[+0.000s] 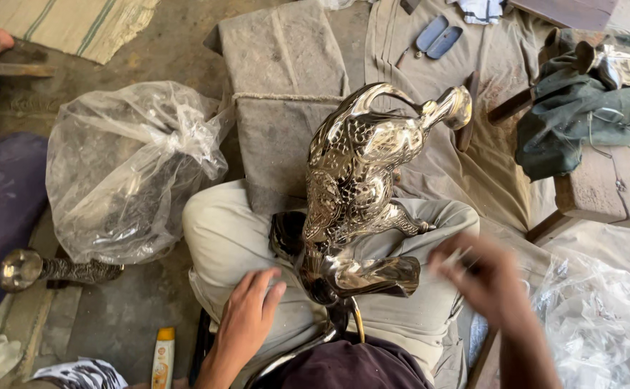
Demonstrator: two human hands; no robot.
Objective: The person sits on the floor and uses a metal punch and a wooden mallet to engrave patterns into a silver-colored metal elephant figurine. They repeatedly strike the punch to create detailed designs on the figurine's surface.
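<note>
Fingers [257, 288] on knee, beside metal figure [358, 180]

Soft daylight fills the scene, brightest beyond the hands, with only weak shadows. Sharp white glare sits on the polished metal figure [358, 180] between the hands, which is crisp, while the right hand [484, 277] is smeared by motion blur and the left hand [250, 313] stays fairly sharp.
</note>
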